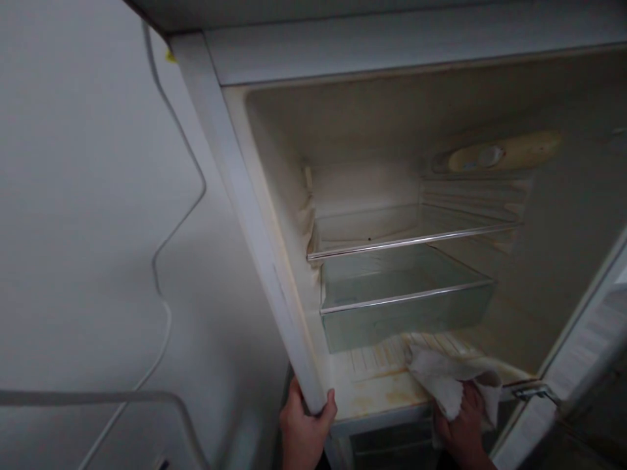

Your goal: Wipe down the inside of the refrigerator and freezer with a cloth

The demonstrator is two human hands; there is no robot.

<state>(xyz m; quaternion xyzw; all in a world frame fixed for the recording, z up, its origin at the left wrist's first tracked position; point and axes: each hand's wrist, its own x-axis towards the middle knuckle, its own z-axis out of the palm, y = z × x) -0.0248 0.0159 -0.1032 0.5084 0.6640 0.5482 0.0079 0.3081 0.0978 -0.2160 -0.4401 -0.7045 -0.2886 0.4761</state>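
Open fridge (pixel 274 274), empty, door swung off to the right; landmark for all below. White wall to its left, a cable (pixel 161 261) hanging down it. Inside, upper glass shelf (pixel 411 240) above a clear drawer (pixel 401 307), dial housing (pixel 490 156) near the ceiling at right. Floor of the compartment (pixel 377 391) yellowed, with rusty streaks toward the front lip. White cloth (pixel 448 382) bunched on that floor at the front right corner, just under the drawer. Right hand (pixel 463 427) below it, grip pinching the cloth's near fold. Left hand (pixel 306 427) at the fridge's lower left edge, grip wrapped round the frame. Cloth judged light, limp, likely damp; best gathered by a fistful, not by a corner.
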